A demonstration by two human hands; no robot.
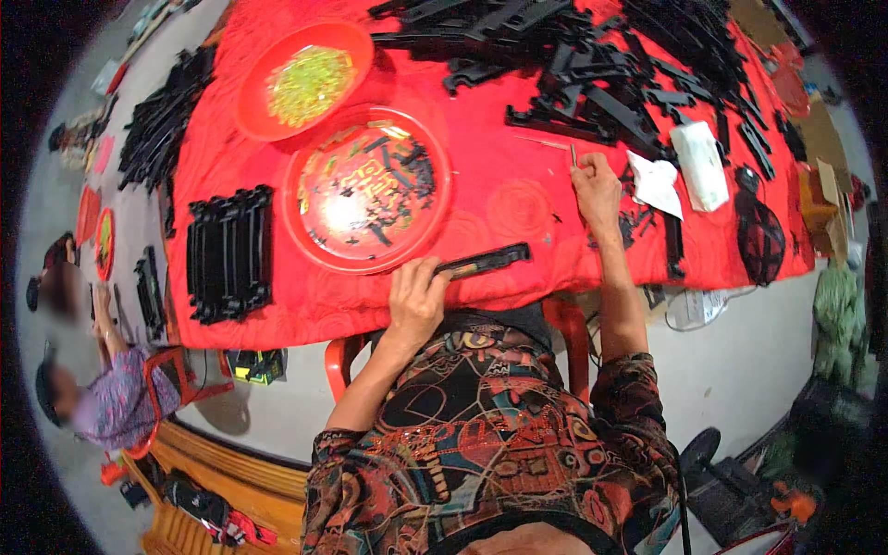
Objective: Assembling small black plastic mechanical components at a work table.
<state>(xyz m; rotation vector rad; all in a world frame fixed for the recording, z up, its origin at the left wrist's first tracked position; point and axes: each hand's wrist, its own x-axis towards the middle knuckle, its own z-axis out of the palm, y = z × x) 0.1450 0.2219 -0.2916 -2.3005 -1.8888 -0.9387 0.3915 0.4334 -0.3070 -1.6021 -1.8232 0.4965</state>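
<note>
My left hand [416, 294] grips the left end of a long black plastic piece [490, 262], which lies near the front edge of the red-covered table. Farther out on the right, my right hand [597, 190] is pinched around a thin, pointed stick-like tool [573, 154]; its exact kind is too small to tell. Beyond my left hand is a round red tray [298, 229] holding small black parts and yellowish strips. A red bowl [254, 109] of yellow-green small pieces stands behind it.
Heaps of black plastic pieces [592, 92] cover the far right, with a neat stack [229, 254] at the left. A white packet [700, 166], crumpled tissue [655, 183] and dark fan-like object [760, 227] lie right. Another person [125, 393] sits at far left.
</note>
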